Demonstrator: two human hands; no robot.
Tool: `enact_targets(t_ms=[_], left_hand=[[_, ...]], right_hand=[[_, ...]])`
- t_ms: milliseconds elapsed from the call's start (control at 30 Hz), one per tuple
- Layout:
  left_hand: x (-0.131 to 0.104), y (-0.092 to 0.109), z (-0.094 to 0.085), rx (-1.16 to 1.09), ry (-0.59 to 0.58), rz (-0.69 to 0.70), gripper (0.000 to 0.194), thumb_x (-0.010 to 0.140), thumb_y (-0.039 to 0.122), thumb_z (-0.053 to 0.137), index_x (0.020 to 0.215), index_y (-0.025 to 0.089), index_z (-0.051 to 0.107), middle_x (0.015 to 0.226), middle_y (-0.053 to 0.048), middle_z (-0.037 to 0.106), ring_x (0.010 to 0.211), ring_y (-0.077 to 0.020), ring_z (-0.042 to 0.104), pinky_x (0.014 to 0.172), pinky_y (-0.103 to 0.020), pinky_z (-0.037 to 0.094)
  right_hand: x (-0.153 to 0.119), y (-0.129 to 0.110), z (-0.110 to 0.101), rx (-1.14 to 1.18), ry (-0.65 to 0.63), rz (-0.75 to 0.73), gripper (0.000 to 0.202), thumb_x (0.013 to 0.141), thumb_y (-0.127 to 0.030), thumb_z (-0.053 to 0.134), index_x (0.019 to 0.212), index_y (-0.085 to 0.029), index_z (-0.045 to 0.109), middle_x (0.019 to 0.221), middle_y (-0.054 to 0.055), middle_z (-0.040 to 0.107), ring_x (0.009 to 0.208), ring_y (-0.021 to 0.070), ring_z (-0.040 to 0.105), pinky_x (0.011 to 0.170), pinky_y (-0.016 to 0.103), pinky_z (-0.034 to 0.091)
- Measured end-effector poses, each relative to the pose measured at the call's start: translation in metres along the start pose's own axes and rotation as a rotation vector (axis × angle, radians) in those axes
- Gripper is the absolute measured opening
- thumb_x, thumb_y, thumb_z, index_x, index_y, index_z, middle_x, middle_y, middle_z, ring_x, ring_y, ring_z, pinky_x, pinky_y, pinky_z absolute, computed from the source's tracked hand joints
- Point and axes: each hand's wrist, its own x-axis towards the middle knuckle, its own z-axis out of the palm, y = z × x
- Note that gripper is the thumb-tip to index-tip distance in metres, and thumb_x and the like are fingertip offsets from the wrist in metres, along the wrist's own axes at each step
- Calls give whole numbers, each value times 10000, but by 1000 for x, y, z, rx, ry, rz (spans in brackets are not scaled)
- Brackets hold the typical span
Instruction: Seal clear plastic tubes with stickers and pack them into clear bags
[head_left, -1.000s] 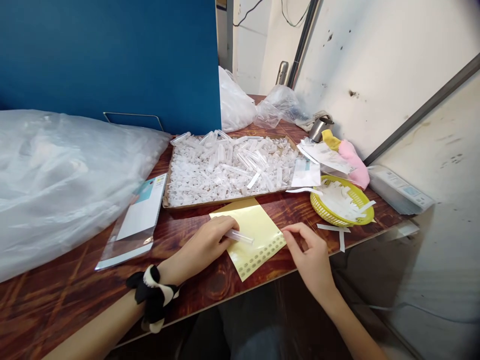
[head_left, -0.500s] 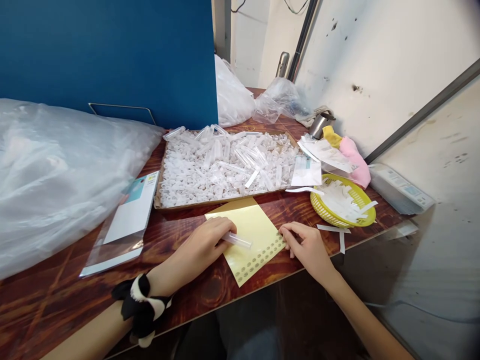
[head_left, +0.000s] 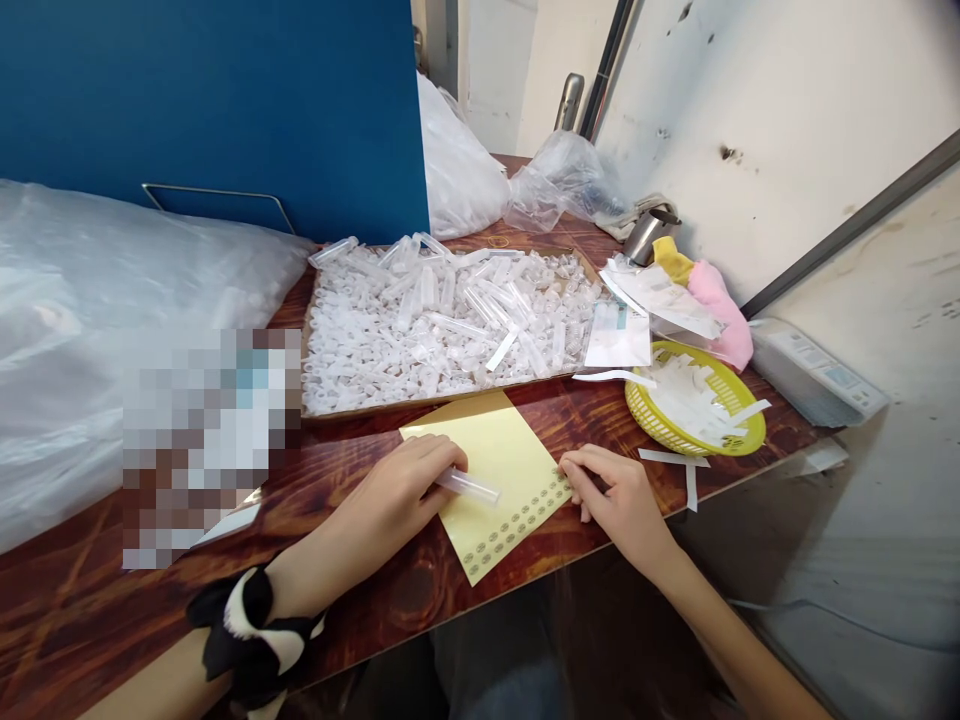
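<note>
My left hand (head_left: 401,490) is closed around one end of a clear plastic tube (head_left: 474,487). The tube's other end sticks out to the right, over a yellow sticker sheet (head_left: 491,440) lying on the table. Rows of small round printed stickers (head_left: 517,522) run along the sheet's near right edge. At the right corner of that sheet, my right hand (head_left: 619,495) pinches with thumb and forefinger; whether a loose sticker is between the fingertips cannot be seen. Behind the sheet stands a shallow cardboard tray (head_left: 375,409) heaped with similar clear tubes (head_left: 427,330).
A yellow basket (head_left: 652,420) of white paper strips stands right, with loose strips (head_left: 691,480) beside it near the table edge. Large plastic bags (head_left: 82,300) fill the left. A blue panel (head_left: 225,100) rises behind. A metal cup (head_left: 651,238) and pink cloth (head_left: 720,310) sit back right.
The view has shifted slightly. Both hands keep nearly the same place, the left still on the tube and the right still at the sheet's corner.
</note>
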Motion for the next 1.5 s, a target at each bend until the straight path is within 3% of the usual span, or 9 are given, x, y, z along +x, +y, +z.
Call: enact_targets(t_ms=[100,267,533,800,1033,1200,1333,1500], left_hand=[[0,0,0,2,-1,3,123,828,116,437,837,197,529,831,-10,598,780,-165,550,706,-273,418],[0,-1,1,13,-7,9,130,852,120,413,842,197,517,828,-10,591,781,-166,544,706,-275,409],[-1,-1,2,1,-22,11,118,860,99,430,847,195,497,838,-4,571,789,-163,518,717,-275,386],[-1,0,1,-10,-29,-1,96,867,113,445,869,192,499,856,-4,561,793,-160,507,721,-274,376],[-2,1,1,-20,-37,-2,83,873,120,449,879,187,497,862,-7,557,800,-159,508,730,-277,375],[-1,-1,2,-10,-40,0,97,860,106,451,870,191,494,863,-8,558,808,-167,508,734,-281,372],[-2,-1,2,-12,-39,2,119,847,83,457,873,194,491,870,-3,553,813,-162,505,735,-275,367],[-1,-1,2,-18,-34,10,105,856,93,461,864,195,483,860,-1,547,803,-159,496,732,-275,361]], right_hand=[[-3,-1,3,-63,52,-25,212,917,-296,465,856,-189,638,705,7,556,492,106,535,474,233,483],[-13,3,12,-377,196,-237,245,902,-216,493,1103,-183,629,882,78,563,854,213,555,771,364,482],[-17,6,16,-379,210,-319,237,909,-150,476,1071,-188,644,869,71,539,835,192,523,733,348,473],[-9,-2,8,-274,119,-199,90,874,-145,545,913,-198,607,871,44,567,852,183,550,771,317,459],[-7,-3,5,-257,72,-158,80,863,-124,559,816,-185,578,849,31,552,831,169,544,749,292,448],[-11,4,10,-310,147,-272,173,883,-121,529,1027,-168,611,931,66,546,883,178,540,788,314,463],[-14,6,13,-334,207,-356,170,877,-91,523,971,-143,655,891,74,552,848,172,545,770,310,472],[-11,2,11,-278,212,-273,118,854,-114,567,898,-151,669,868,61,580,824,168,571,767,296,477]])
